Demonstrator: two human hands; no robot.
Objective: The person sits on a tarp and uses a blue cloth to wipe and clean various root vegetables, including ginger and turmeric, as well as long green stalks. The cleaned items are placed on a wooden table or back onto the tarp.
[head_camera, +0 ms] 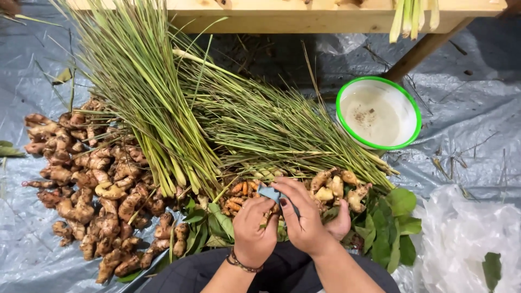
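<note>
L→R rundown:

Far left: big heap of ginger-type rhizomes (92,184) on grey plastic sheet (32,239), well apart from both hands. Above/over it: lemongrass bundles (163,108), stalks fanned, butt ends pointing down toward the person.

Centre: left hand (254,228), beaded bracelet (241,264) on wrist. Fingers curled, pinching near end of a small blue-grey strip (269,192); can't tell what else, if anything, is in the palm. Small orange turmeric pieces (237,198) just beside its fingertips, up-left.

Right hand (306,217) touching the left, fingers pressed onto the same strip from the other side. So strip is between both hands, held by both. Long axis runs roughly upper-left to lower-right, mostly hidden under right fingers. Left hand is nearer the exposed end.

Right of hands: pale rhizome chunks (336,187), near right hand's knuckles. Green leaves (393,228) under and beyond them.

Upper right: white bowl w/ green rim (413,103), cloudy liquid inside, well apart. Wooden bench (304,16) along top. Clear plastic bag (461,239) far right.
</note>
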